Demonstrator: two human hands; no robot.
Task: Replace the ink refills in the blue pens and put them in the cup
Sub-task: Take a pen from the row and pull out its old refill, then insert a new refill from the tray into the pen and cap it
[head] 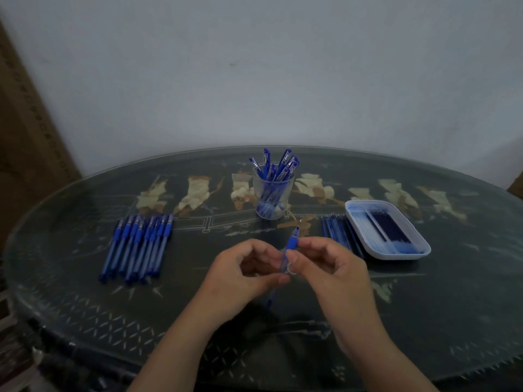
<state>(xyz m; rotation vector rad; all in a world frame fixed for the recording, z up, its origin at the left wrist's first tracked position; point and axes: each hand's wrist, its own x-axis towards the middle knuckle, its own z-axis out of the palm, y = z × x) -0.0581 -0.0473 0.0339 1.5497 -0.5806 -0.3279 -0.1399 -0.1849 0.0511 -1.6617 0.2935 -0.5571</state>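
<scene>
I note the left hand (243,267) and right hand (331,264) above the tabletop (424,306), fingers (310,242) of both curled round one blue pen (291,244) held between them, nearer me than the cup (271,193), pen row (138,244) left, refill tray (396,254) right.

blue pen (291,244) tilted, tip pointing away toward cup, pinched between left hand (243,270) and right hand (334,264). clear cup (273,193) upright behind, packed with capped pens (276,165). row of pens (138,247) flat at left. loose refills (336,233) at right, just beside white tray (396,257) holding more refills (389,227).
</scene>
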